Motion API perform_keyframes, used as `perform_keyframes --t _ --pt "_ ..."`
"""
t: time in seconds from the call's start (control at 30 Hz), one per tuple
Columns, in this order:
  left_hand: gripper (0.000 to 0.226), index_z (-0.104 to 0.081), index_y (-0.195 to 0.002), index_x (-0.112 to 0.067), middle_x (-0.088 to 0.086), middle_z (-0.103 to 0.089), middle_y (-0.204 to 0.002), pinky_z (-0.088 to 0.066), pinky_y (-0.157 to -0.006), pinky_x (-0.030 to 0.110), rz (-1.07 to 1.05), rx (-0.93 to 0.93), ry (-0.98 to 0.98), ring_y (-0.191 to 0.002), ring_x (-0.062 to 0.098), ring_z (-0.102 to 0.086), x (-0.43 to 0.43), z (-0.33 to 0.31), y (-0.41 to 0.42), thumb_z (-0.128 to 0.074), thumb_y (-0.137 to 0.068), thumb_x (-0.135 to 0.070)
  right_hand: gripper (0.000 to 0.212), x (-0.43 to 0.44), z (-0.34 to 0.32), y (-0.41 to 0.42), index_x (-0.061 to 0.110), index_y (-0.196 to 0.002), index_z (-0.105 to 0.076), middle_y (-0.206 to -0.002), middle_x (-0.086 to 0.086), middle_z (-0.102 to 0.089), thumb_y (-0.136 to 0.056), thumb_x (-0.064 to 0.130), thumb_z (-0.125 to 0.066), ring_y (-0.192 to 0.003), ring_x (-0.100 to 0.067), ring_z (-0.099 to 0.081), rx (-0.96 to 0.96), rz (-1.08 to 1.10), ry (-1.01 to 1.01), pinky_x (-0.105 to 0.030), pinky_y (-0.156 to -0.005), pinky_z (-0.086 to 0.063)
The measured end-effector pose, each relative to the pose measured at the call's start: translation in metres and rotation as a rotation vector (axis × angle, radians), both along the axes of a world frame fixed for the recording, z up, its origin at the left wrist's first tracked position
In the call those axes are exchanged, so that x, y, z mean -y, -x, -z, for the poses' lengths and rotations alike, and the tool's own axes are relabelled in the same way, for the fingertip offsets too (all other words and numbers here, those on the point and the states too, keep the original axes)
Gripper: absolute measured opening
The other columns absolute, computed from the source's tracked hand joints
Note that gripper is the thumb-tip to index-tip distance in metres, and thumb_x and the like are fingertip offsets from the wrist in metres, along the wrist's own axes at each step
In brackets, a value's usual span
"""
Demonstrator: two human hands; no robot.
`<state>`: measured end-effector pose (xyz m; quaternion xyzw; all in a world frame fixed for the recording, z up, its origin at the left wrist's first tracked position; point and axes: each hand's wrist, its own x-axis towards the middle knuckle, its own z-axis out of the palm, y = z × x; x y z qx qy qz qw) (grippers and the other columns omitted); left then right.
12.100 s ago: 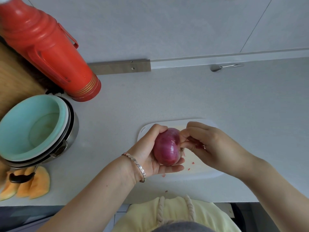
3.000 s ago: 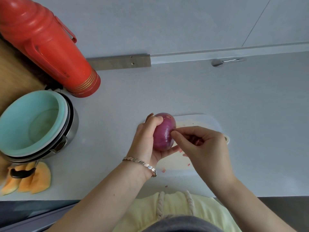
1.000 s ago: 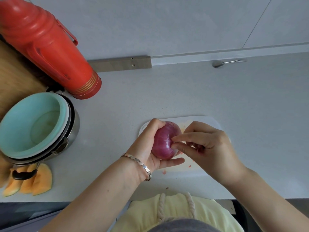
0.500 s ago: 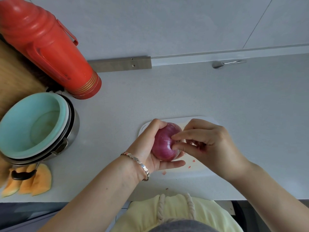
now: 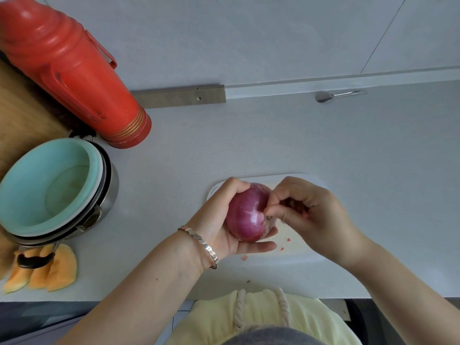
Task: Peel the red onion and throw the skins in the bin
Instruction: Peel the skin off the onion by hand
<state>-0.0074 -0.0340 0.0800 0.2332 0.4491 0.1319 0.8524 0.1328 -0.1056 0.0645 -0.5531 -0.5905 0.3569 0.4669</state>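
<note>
Left grip (image 5: 219, 220) curls round the onion (image 5: 246, 215), held just above the board (image 5: 311, 255); right grip (image 5: 313, 215) pinches skin at its end. Peeling looks well along; flakes (image 5: 288, 239) lie on the board, binning remains.

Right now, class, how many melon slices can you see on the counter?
3 melon slices side by side at the counter's front left edge: left slice, middle slice, right slice. The pot and its black handle overlap them, so more may be hidden.
</note>
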Motion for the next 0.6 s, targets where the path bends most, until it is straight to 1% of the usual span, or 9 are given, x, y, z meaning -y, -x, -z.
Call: perform_keyframes --t 0.1,0.2,0.27,0.3,0.33,0.4,0.47,0.53,0.6 --pt "0.023 -0.066 -0.087 -0.014 0.019 -0.069 -0.082 -0.058 -0.051 0.039 0.008 0.077 0.025 -0.077 0.038 -0.065 0.001 0.001 0.003 -0.056 -0.07 -0.026 0.015 0.0 0.002 -0.004 0.022 -0.063 -0.061 -0.054 0.009 -0.052 -0.078 0.023 -0.063 -0.05 0.0 -0.047 -0.268 0.215 0.198 -0.011 -0.053 -0.047" --pt "0.02 -0.073 -0.074 -0.014 0.019 -0.071 -0.08 -0.057 -0.062 0.045 -0.021 0.181 0.009 -0.081 0.039 -0.065 0.001 0.005 0.005 -0.059 -0.061 -0.021 0.021 0.001 0.007 -0.007 0.014 -0.066 -0.06 -0.049 0.009 -0.047 -0.086 0.012 -0.055 -0.047 -0.003 -0.042 -0.367 0.321 0.307 -0.011 -0.051 -0.045" --pt "0.015 -0.075 -0.069 -0.016 0.018 -0.072 -0.081 -0.057 -0.066 0.046 -0.059 0.244 0.01 -0.076 0.037 -0.067 0.001 0.01 0.007 -0.063 -0.061 -0.013 0.021 0.004 0.007 -0.008 0.011 -0.07 -0.055 -0.048 0.01 -0.049 -0.09 0.01 -0.05 -0.045 -0.002 -0.041 -0.441 0.338 0.324 -0.012 -0.049 -0.044" --pt "0.013 -0.075 -0.069 -0.017 0.017 -0.072 -0.081 -0.057 -0.067 0.044 -0.062 0.273 -0.004 -0.073 0.034 -0.068 0.002 0.013 0.008 -0.064 -0.061 -0.014 0.02 0.006 0.007 -0.008 0.012 -0.071 -0.053 -0.049 0.01 -0.05 -0.09 0.01 -0.049 -0.045 -0.002 -0.041 -0.461 0.344 0.327 -0.012 -0.048 -0.044" --pt "0.012 -0.075 -0.068 -0.018 0.014 -0.073 -0.082 -0.057 -0.068 0.042 -0.051 0.297 -0.027 -0.073 0.031 -0.069 0.003 0.015 0.009 -0.073 -0.057 -0.018 0.019 0.008 0.006 -0.008 0.013 -0.072 -0.053 -0.05 0.01 -0.049 -0.09 0.011 -0.049 -0.045 -0.001 -0.041 -0.465 0.351 0.33 -0.013 -0.048 -0.044" --pt "0.035 -0.076 -0.071 -0.021 0.01 -0.074 -0.087 -0.058 -0.067 0.039 -0.016 0.332 -0.076 -0.078 0.028 -0.07 0.003 0.02 0.01 -0.09 -0.041 -0.03 0.015 0.01 0.003 -0.008 0.018 -0.074 -0.056 -0.05 0.013 -0.047 -0.088 0.015 -0.053 -0.045 0.0 -0.042 -0.448 0.35 0.331 -0.013 -0.047 -0.043" --pt "0.051 -0.075 -0.08 -0.02 0.01 -0.073 -0.092 -0.058 -0.065 0.04 -0.007 0.345 -0.106 -0.085 0.029 -0.07 0.002 0.025 0.012 -0.093 -0.036 -0.036 0.005 0.011 0.001 -0.006 0.026 -0.077 -0.062 -0.052 0.012 -0.049 -0.08 0.026 -0.058 -0.046 -0.001 -0.044 -0.394 0.319 0.308 -0.014 -0.047 -0.044" --pt "0.055 -0.073 -0.088 -0.017 0.01 -0.071 -0.094 -0.058 -0.067 0.041 0.009 0.372 -0.148 -0.088 0.029 -0.069 0.002 0.029 0.014 -0.093 -0.04 -0.035 0.014 0.013 -0.002 -0.004 0.029 -0.083 -0.065 -0.059 0.004 -0.052 -0.069 0.033 -0.061 -0.049 -0.004 -0.044 -0.328 0.274 0.268 -0.017 -0.047 -0.044" --pt "0.055 -0.074 -0.09 -0.017 0.009 -0.071 -0.092 -0.058 -0.068 0.042 0.002 0.4 -0.183 -0.085 0.027 -0.07 0.002 0.03 0.014 -0.092 -0.042 -0.034 0.021 0.015 -0.002 -0.002 0.026 -0.086 -0.067 -0.055 0.008 -0.047 -0.066 0.031 -0.066 -0.049 -0.003 -0.04 -0.305 0.252 0.209 -0.015 -0.048 -0.042"
